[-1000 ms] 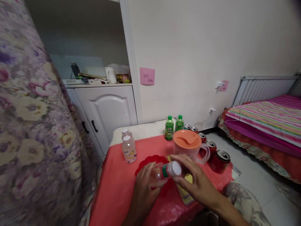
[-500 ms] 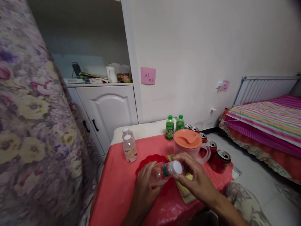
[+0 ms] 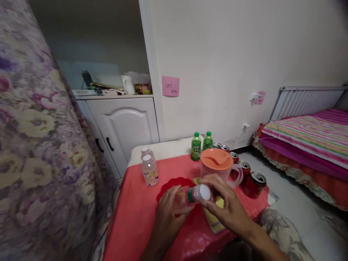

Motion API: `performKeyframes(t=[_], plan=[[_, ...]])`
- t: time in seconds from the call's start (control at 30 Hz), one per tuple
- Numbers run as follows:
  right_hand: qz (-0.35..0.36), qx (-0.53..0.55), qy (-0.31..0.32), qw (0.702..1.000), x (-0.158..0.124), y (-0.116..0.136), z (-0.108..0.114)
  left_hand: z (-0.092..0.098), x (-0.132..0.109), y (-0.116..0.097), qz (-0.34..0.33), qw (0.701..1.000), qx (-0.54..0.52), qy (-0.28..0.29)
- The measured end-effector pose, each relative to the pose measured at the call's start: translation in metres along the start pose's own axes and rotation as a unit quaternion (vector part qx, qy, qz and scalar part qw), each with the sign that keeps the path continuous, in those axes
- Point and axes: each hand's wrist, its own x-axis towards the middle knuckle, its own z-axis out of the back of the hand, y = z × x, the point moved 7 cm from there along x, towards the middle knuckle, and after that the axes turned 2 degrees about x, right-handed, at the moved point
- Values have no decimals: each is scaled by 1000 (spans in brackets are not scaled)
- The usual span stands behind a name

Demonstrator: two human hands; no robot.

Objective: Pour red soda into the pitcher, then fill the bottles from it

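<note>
A clear plastic bottle (image 3: 182,200) with a green neck band and a white cap (image 3: 203,192) lies tilted in my hands, its cap toward the right. My left hand (image 3: 170,206) is wrapped round the bottle's body. Fingers and thumb of my right hand (image 3: 221,197) close on the white cap from the right. Below the bottle is a red scalloped dish (image 3: 165,185), largely covered by my hands. A yellow cloth or packet (image 3: 214,220) lies partly under my right hand. Just behind that hand stands a clear pitcher with an orange lid (image 3: 216,158).
Two clear white-capped bottles (image 3: 150,172) stand at the left on the red-covered table (image 3: 136,210). Two green bottles (image 3: 196,146) are at the back. Several drink cans (image 3: 255,185) line the right edge. A floral curtain (image 3: 35,137) hangs at left; a bed (image 3: 304,134) stands right.
Both hands keep the same hold on the bottle and cap. The view has shifted very slightly; nothing on the table has visibly moved.
</note>
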Motion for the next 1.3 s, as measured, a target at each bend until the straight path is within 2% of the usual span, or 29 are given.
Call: performKeyframes(t=[0.13, 0.37, 0.53, 0.67, 0.83, 0.9, 0.97, 1.03, 1.13, 1.3], plan=[[17, 7, 24, 1000, -1, 5, 0, 1, -1, 0, 5, 1000, -11, -4], [9, 32, 8, 999, 0, 4, 1, 3, 0, 3, 23, 1000, -15, -11], [-24, 67, -38, 997, -6, -3, 10, 9, 3, -5, 38, 999, -34, -2], [-116, 150, -68, 979, -25, -28, 19, 15, 6, -13, 65, 995, -77, 12], [-205, 197, -53, 957, -69, -73, 37, 20, 8, -8, 142, 981, -128, -6], [-239, 194, -109, 945, -89, -96, 56, 19, 8, -6, 157, 978, -139, -2], [-264, 169, -184, 932, -105, -118, 78, 16, 8, -3, 170, 973, -153, 5], [-278, 134, -222, 925, -115, -134, 93, 13, 8, 3, 185, 969, -164, 8], [-281, 90, -235, 926, -120, -149, 102, 10, 8, 12, 201, 966, -161, 15], [-258, -18, -237, 937, -125, -163, 103, 9, 8, 17, 210, 965, -155, 18]])
